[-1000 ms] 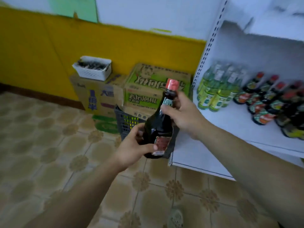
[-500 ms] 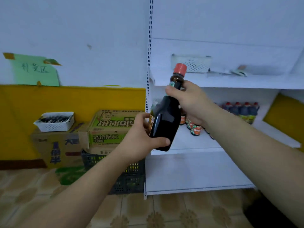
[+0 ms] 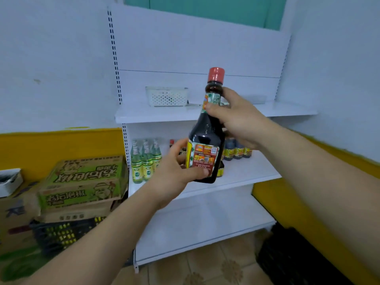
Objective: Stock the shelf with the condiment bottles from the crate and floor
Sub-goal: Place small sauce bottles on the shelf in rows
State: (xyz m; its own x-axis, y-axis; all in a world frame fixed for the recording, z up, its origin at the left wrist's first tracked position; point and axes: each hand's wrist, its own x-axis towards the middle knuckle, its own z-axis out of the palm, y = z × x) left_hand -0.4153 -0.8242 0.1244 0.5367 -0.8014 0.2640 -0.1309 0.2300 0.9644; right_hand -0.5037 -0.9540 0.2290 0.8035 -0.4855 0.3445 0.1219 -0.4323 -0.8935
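Fingers of your right hand [image 3: 238, 118] clamp the dark bottle [image 3: 206, 136] at its neck, left hand [image 3: 174, 173] gripping its base before the shelf [image 3: 236, 177].

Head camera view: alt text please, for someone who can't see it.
Both hands hold a dark, red-capped bottle before white shelves: right hand on the neck, left hand at the label. Behind, the middle shelf carries green bottles and dark bottles.

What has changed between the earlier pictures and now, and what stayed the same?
The dark sauce bottle rose from in front of the crate to the front of the middle shelf and went from tilted to almost upright. Unchanged: the left hand holds its lower body, the right hand grips its neck.
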